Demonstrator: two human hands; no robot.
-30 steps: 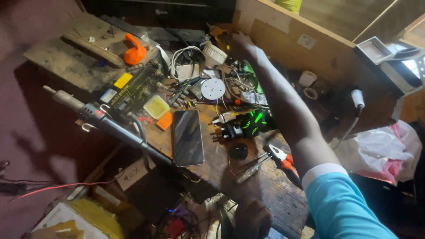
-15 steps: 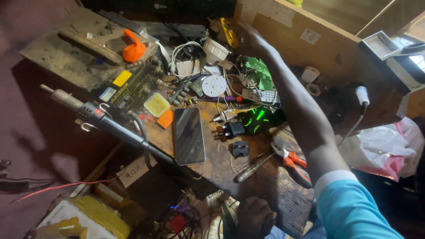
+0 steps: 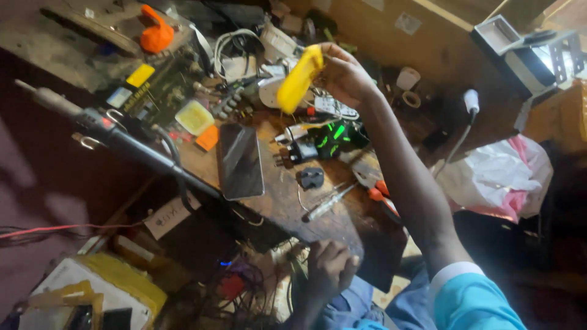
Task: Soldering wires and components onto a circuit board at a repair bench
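My right hand [image 3: 345, 76] is raised above the back of a cluttered wooden workbench [image 3: 287, 201], shut on a yellow elongated tool [image 3: 301, 78] that tilts down to the left. Below it lie a black device with green lights [image 3: 330, 139] and a white round part [image 3: 268, 93]. My left hand [image 3: 330, 269] sits low at the bench's near edge beside a tangle of wires [image 3: 251, 290]. Its fingers are curled, and whether they hold anything is hidden.
A dark phone [image 3: 239, 160] lies flat mid-bench. A long black tool handle [image 3: 131, 145] juts out to the left. Also there: orange-handled pliers [image 3: 382, 190], a screwdriver [image 3: 327, 205], an orange object [image 3: 156, 36], a circuit board [image 3: 153, 85], and a white plastic bag [image 3: 501, 174] at right.
My right hand reached to the bench's back, took hold of the yellow tool and lifted it clear. My left hand stayed low at the bench edge.
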